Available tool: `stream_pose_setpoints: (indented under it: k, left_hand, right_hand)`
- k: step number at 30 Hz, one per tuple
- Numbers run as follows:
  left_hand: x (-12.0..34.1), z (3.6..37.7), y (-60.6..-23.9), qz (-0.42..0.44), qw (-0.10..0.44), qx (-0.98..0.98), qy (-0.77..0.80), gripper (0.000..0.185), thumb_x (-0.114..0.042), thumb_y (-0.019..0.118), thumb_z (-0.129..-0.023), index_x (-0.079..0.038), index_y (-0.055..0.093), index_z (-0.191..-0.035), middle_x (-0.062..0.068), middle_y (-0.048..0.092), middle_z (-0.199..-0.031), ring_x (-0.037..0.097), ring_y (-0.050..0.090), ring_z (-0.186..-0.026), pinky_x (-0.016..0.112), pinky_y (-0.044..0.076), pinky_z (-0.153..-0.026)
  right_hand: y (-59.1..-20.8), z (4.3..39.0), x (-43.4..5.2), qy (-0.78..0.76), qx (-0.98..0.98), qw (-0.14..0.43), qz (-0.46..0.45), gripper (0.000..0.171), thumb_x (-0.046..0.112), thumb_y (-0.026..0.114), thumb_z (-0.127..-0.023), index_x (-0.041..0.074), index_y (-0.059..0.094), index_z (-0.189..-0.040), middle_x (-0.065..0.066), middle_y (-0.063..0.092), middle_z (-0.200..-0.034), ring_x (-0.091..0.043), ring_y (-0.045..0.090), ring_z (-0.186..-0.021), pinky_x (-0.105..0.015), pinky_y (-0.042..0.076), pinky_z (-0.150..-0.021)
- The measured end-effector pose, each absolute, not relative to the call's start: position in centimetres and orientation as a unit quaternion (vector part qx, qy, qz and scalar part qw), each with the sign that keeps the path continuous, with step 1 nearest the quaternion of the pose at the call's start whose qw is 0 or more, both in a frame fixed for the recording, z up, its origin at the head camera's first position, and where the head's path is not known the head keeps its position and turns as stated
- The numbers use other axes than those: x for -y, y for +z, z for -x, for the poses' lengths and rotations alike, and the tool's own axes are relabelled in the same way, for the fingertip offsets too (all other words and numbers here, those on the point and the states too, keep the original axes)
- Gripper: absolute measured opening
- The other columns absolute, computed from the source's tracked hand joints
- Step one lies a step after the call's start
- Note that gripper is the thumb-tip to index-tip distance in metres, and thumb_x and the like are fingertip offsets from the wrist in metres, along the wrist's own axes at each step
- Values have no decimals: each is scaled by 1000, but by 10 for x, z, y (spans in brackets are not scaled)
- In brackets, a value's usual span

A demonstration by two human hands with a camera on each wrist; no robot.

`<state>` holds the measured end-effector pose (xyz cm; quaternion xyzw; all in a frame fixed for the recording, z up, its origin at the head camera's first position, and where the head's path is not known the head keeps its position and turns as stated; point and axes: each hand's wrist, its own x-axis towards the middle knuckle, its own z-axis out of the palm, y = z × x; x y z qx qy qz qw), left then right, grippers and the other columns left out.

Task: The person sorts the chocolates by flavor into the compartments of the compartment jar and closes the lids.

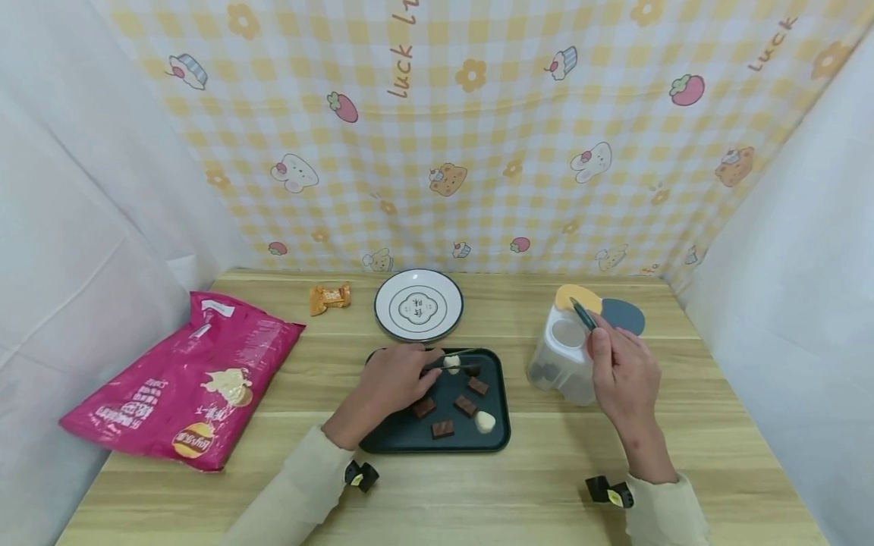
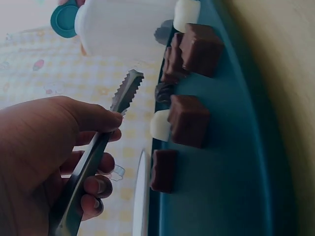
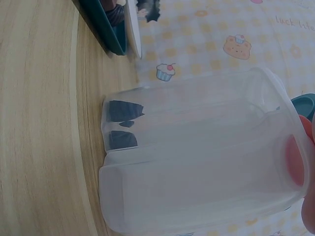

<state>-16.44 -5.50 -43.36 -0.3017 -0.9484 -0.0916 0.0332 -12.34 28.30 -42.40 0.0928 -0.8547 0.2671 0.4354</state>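
My left hand (image 1: 403, 373) holds metal tongs (image 2: 93, 157) over the dark tray (image 1: 403, 440). In the head view, the tong arms reach across a white piece (image 1: 452, 364) and a dark piece (image 1: 473, 371) near the tray's back edge. Several brown chocolate pieces (image 1: 442, 429) and another white piece (image 1: 485, 422) lie on the tray. On the right, my right hand (image 1: 627, 373) grips the top of a translucent plastic container (image 3: 197, 157), beside its raised green lid (image 1: 583, 314). One round opening shows at the top. Dark pieces (image 3: 124, 111) sit at the container's bottom.
Behind the tray stands a white plate (image 1: 447, 292) with a dark rim. An orange-wrapped sweet (image 1: 331, 297) lies to its left. A large pink chip bag (image 1: 177, 379) takes up the table's left side. Yellow (image 1: 577, 299) and blue lids (image 1: 624, 315) stick out behind the container.
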Motion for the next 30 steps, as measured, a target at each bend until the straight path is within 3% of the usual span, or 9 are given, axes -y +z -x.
stream_pose_setpoints:
  k: [5,16,30]
  left_hand:
    - [54,166,-437,296,12,952,-74,35,-34,67,-101,-20,72,-133,2,73,-104,17,64,-74,33,49,-54]
    - [51,166,-443,300,5,953,-48,32,-33,69,-100,-21,75,-129,3,73,-102,17,65,-71,32,49,-51]
    - [48,166,-436,303,-3,952,-36,29,-33,70,-100,-20,76,-125,6,72,-94,21,66,-71,34,51,-53]
  right_hand:
    - [-426,125,-283,265,849,447,-98,37,27,53,-108,0,77,-116,-17,76,-96,-39,73,-78,-55,51,-92]
    - [-427,125,-284,264,848,450,-96,37,27,53,-108,0,77,-117,-18,76,-92,-39,73,-77,-57,51,-90]
    - [-426,124,-284,262,847,452,-99,37,27,53,-108,1,77,-117,-16,76,-101,-38,74,-86,-44,50,-96]
